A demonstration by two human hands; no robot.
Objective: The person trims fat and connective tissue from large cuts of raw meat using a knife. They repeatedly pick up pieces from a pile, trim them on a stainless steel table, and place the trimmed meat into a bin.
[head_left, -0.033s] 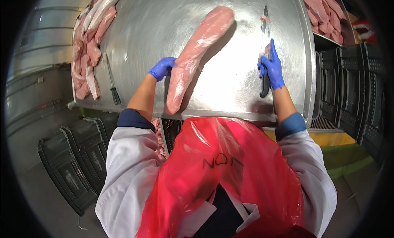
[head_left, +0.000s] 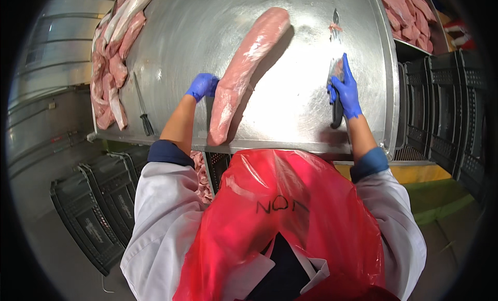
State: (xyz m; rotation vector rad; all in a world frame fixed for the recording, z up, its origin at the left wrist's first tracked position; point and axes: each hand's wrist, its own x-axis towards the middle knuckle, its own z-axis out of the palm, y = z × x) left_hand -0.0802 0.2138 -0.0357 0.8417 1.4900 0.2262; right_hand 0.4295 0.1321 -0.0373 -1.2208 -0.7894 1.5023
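A long pale-pink pork loin (head_left: 246, 67) lies slantwise on the steel work table (head_left: 176, 42), its narrower end near the front edge. My left hand (head_left: 201, 87), in a blue glove, is closed at the loin's left edge, its fingers bent against the meat and the fingertips partly hidden. On the right, my gloved right hand (head_left: 346, 88) grips a knife (head_left: 336, 113) by its black handle, with the index finger stretched along it. The blade points away from me and carries a small scrap of meat (head_left: 335, 28) near its tip.
Several cut strips of meat (head_left: 111, 78) are piled along the table's left edge, beside a sharpening steel (head_left: 139, 96). A metal tray of meat (head_left: 407, 16) stands at the far right. Black crates (head_left: 91, 213) are stacked at left, others (head_left: 443, 104) at right. Meat (head_left: 199, 171) shows below the table.
The loin has turned slightly and its far end has shifted left. My left hand has drawn back a little at its edge. The knife hand has dropped slightly toward me.
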